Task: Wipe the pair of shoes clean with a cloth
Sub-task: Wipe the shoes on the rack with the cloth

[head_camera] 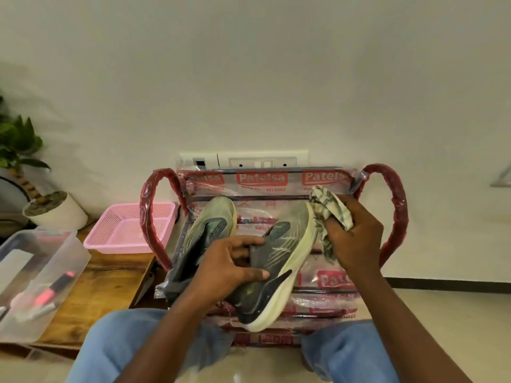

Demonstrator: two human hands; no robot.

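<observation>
Far left: a potted plant [55,211] is standing by the wall. In front of it a clear plastic box [36,277] is sitting on the wooden table [105,277], with red-tipped pens lying inside. A pink basket [130,230] is sitting at the table's back corner, just beside the red arm of the plastic-wrapped seat [326,280].

Centre: both shoes are on that seat. The other shoe [204,239] is lying to the left with its toe pointing at the wall, untouched by either hand. My left hand [229,269] is gripping the held shoe [279,269] at its collar, with the fingers curled round the edge of the opening and one finger stretched along the top. This shoe is tilting onto its side, its pale sole facing right, its heel towards me and hanging past the seat's front edge.

Right: my right hand [356,236] is clenching the striped cloth [329,214] in a tight fist, with the fabric bunching out above and below the fingers. The cloth is touching the sole edge near the toe.

Behind the seat a switch plate [249,160] is showing on the wall.
</observation>
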